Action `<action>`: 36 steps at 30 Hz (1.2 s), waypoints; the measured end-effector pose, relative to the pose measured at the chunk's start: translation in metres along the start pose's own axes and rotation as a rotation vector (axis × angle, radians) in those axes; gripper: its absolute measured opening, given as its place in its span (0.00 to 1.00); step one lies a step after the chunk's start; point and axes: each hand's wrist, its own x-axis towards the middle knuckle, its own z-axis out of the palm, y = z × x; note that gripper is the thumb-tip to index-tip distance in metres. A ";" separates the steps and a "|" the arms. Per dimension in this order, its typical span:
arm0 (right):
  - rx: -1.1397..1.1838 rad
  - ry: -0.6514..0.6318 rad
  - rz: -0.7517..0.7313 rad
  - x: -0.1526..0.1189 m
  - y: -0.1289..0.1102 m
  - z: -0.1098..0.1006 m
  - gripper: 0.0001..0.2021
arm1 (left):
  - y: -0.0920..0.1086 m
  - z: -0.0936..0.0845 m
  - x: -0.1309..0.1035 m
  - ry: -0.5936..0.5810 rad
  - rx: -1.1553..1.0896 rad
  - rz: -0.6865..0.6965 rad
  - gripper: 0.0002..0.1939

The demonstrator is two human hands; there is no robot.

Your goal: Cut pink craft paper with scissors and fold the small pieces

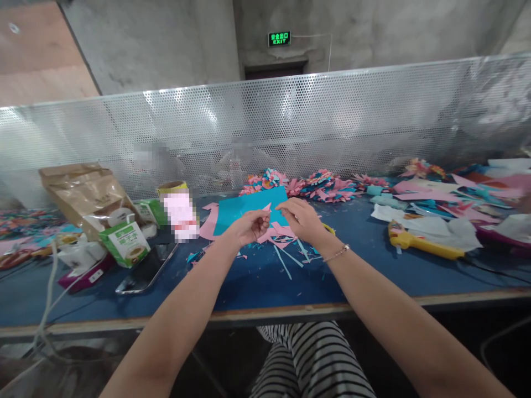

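Note:
Over the middle of the blue tabletop, my left hand point(251, 228) is closed, pinching a small pink paper piece point(267, 208) at its fingertips. My right hand point(302, 216) faces it a short gap away, thumb and fingers drawn together; what they hold, if anything, is too small to make out. Behind both hands lies a blue paper sheet point(244, 207), with a pink paper sheet point(208, 222) at its left edge. Pink scraps point(282, 235) and thin pale blue strips point(283, 262) are scattered below the hands. Something with a yellow loop point(329, 229) is partly hidden by my right wrist.
Pink and blue paper clusters point(323, 185) are heaped at the back by a perforated metal screen point(199, 132). A yellow glue gun point(427, 243) lies right. Left are a phone point(147, 269), a green-white box point(125, 243), a brown paper bag point(87, 193) and a white cable point(52, 282).

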 end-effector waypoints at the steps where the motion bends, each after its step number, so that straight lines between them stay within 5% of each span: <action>1: 0.012 -0.016 0.023 0.000 0.001 0.001 0.10 | -0.001 0.001 0.000 0.012 0.020 0.011 0.06; 11: 0.278 -0.083 0.456 -0.001 0.018 0.020 0.11 | -0.008 0.008 0.000 0.092 0.127 0.195 0.02; 24: 0.236 -0.057 0.334 0.001 0.016 0.015 0.06 | -0.009 0.011 0.002 0.152 -0.087 0.155 0.09; 29: 0.245 -0.066 0.228 0.003 0.011 0.008 0.07 | -0.009 0.009 0.004 0.090 -0.081 0.255 0.05; 36: 0.418 0.028 0.464 0.003 0.011 0.014 0.09 | -0.009 0.008 0.005 0.119 -0.051 0.302 0.06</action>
